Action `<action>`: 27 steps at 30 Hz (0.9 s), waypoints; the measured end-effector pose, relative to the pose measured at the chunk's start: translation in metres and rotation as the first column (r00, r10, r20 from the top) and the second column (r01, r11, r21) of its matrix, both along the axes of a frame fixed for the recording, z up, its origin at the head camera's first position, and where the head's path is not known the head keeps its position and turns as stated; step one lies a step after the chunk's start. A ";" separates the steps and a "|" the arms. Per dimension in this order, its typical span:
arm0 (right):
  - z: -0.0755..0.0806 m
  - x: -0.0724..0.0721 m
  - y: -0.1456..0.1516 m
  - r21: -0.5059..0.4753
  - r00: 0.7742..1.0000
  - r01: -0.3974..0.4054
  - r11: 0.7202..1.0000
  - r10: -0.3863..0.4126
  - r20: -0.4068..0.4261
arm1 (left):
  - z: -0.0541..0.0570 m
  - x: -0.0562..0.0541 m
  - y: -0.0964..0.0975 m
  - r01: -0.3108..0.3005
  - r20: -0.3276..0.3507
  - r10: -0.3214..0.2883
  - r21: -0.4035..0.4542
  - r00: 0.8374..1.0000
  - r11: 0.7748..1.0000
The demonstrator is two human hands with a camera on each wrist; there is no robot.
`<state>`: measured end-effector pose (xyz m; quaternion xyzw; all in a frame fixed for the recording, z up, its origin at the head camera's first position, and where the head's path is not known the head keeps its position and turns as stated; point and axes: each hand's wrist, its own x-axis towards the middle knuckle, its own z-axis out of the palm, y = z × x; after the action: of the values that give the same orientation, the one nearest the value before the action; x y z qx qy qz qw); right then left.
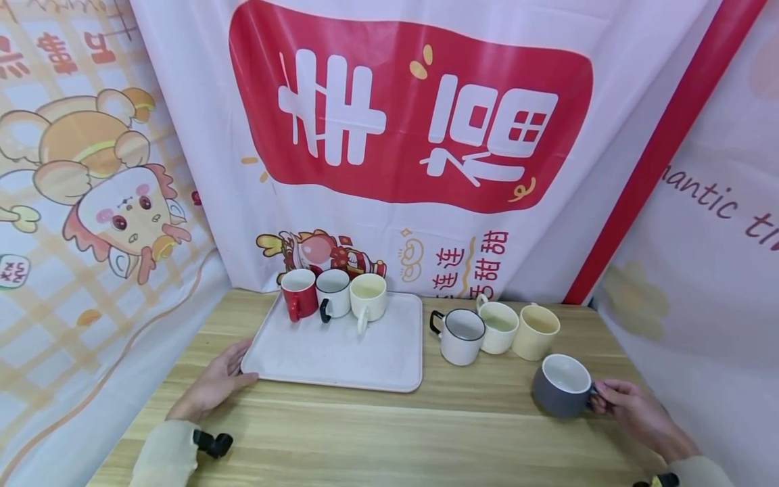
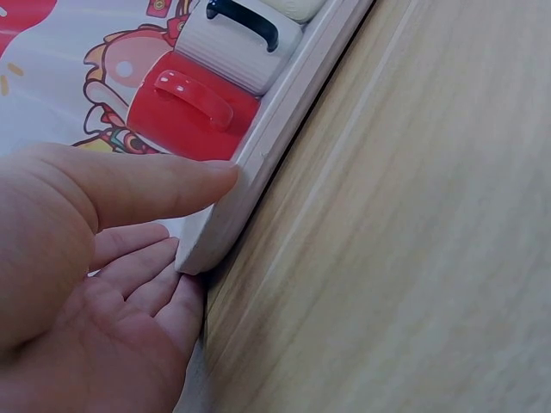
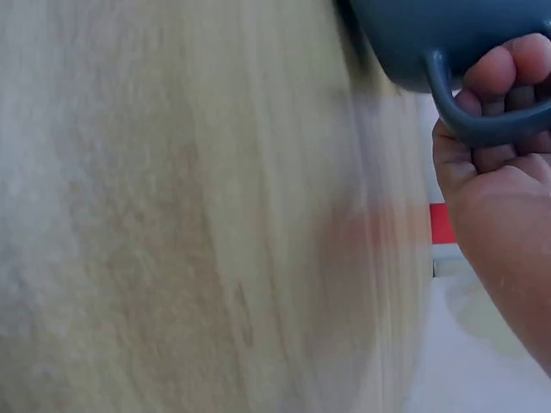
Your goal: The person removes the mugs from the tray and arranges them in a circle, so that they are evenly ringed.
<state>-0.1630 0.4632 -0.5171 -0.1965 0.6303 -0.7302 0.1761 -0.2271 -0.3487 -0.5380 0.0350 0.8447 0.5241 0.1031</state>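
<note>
My left hand holds the near left corner of a white rectangular tray, its thumb on the front rim and its fingers at the side. On the tray's back left stand a red mug, a white mug with a black handle and a cream mug. My right hand grips the handle of a dark grey mug with a white inside. The grey mug is upright, right of the tray; whether its base touches the table is unclear. The right wrist view cuts off its upper part.
Right of the tray stand a white mug with a black rim, a pale cream mug and a yellow mug, close together. Everything is on a wood-grain table. Printed cloths hang at the back and both sides.
</note>
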 end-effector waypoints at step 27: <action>0.006 -0.025 -0.011 0.562 0.888 0.457 0.690 -0.395 -0.237 | 0.002 0.000 0.002 -0.003 0.006 0.003 -0.004 1.000 1.000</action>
<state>-0.1876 0.4520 -0.5112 -0.0138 0.8652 -0.5007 0.0241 -0.2271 -0.3467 -0.5360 0.0320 0.8454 0.5228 0.1048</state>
